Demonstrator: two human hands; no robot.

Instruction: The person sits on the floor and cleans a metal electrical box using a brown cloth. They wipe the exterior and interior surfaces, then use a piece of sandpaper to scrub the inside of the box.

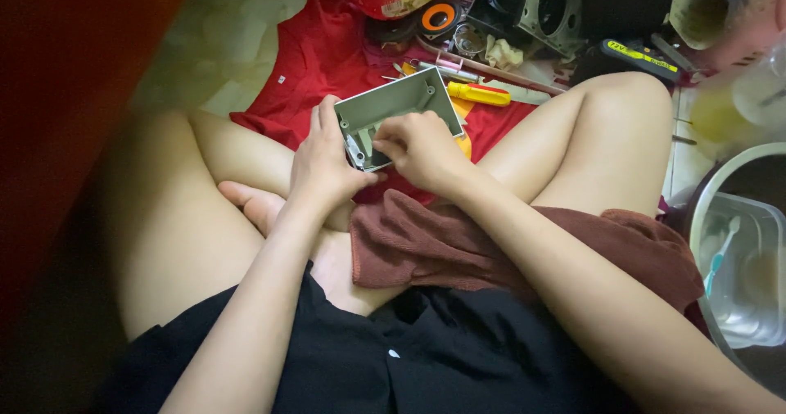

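I sit cross-legged on the floor. My left hand [323,160] grips the left edge of a small open grey plastic box [401,107], held tilted over my lap. My right hand [422,148] rests on the box's near right side with its fingertips reaching inside, next to a small metal part at the box's near left corner. What those fingers pinch is too small to make out.
A red cloth [315,54] lies on the tiled floor under the box. A yellow-handled screwdriver [479,95], an orange tape roll [440,17], a black machine housing [544,4] and other tools lie beyond. A basin holding a clear tub [749,266] stands at right.
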